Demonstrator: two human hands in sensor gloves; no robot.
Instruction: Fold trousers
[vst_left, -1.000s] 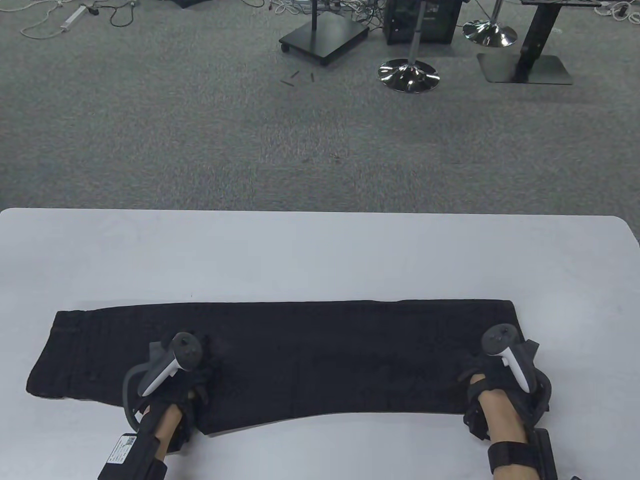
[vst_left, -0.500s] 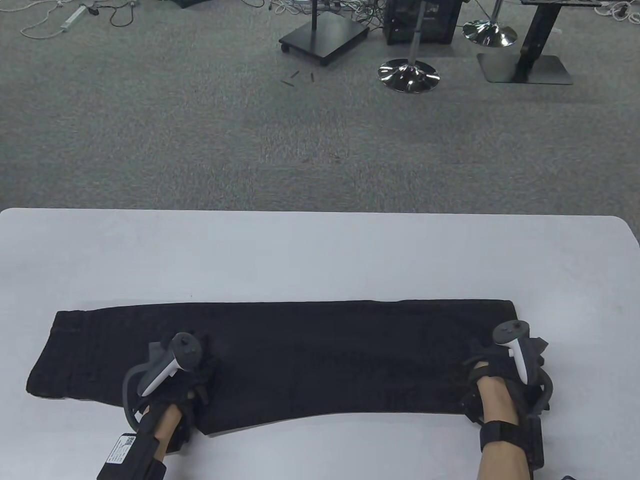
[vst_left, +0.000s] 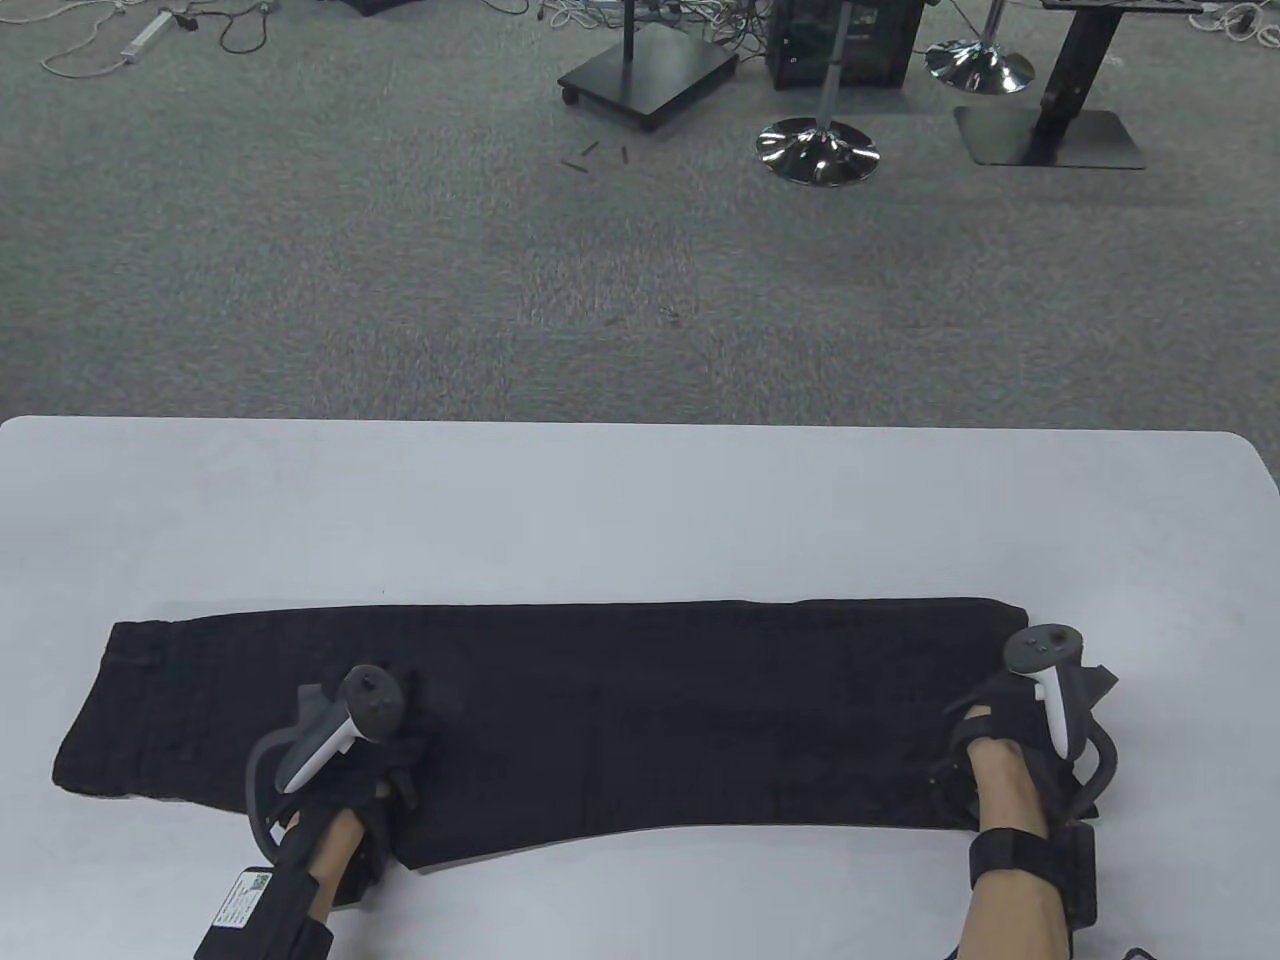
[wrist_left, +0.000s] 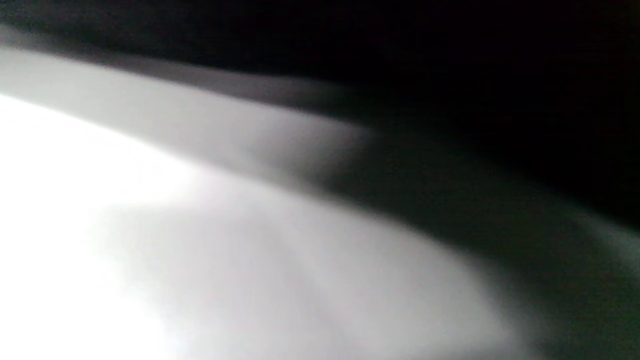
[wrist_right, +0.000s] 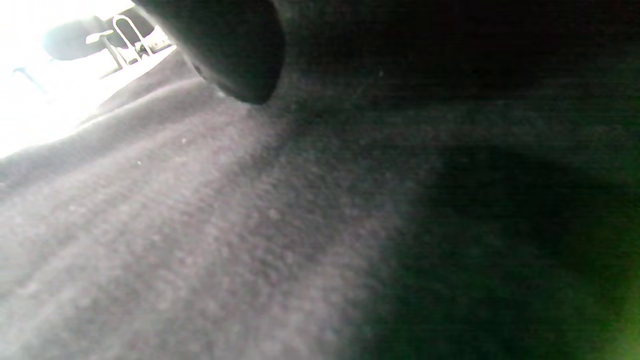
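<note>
on the white counter (vst_left: 640, 500) above grey carpet, i see black trousers (vst_left: 620, 700) lying flat lengthwise, my left hand (vst_left: 345, 760) resting mid-cloth, my right hand (vst_left: 1030, 740) at the hem end, grip states unclear; soft, limp fabric, best taken by that end's corners.

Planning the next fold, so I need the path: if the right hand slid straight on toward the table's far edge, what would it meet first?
Likely only more of the trousers under the right hand, then bare table. Nothing else shows there, though depth is unclear.
</note>
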